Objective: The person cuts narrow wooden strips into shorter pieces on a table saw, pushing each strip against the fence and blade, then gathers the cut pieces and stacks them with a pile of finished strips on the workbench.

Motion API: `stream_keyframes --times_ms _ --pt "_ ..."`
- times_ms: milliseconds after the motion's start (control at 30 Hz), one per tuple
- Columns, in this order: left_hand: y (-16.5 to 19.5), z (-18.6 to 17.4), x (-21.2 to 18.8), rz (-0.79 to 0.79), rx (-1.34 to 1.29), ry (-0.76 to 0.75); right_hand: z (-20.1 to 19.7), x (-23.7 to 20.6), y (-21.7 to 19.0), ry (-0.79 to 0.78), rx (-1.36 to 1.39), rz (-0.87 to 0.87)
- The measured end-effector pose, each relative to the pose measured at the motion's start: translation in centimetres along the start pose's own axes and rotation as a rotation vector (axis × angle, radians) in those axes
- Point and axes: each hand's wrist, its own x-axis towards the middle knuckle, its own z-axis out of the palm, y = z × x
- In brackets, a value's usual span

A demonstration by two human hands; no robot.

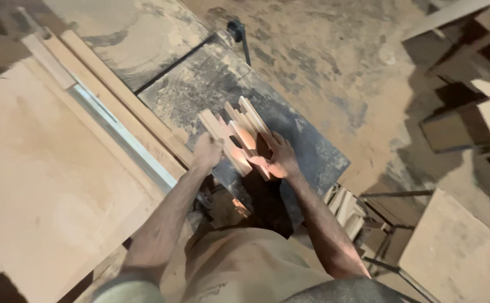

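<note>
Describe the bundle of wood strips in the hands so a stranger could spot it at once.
Find the dark, dusty machine table at centre. On it, the left hand and right hand grip a fanned bundle of short pale wood strips. The other strips, below the table's edge, lie untouched.

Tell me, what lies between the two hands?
In the head view, a bundle of short wooden strips lies between the left hand and the right hand, above the dusty dark table.
</note>
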Motion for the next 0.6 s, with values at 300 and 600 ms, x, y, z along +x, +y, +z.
stream_keyframes --times_ms 300,600 --pt "2.1 -15.8 -11.9 -0.002 0.648 0.624 0.9 0.9 0.9 0.069 0.065 -0.118" --pt "-2.7 -12.7 -8.2 -0.032 0.702 0.588 -0.5 0.7 -0.9 0.114 0.043 -0.225"
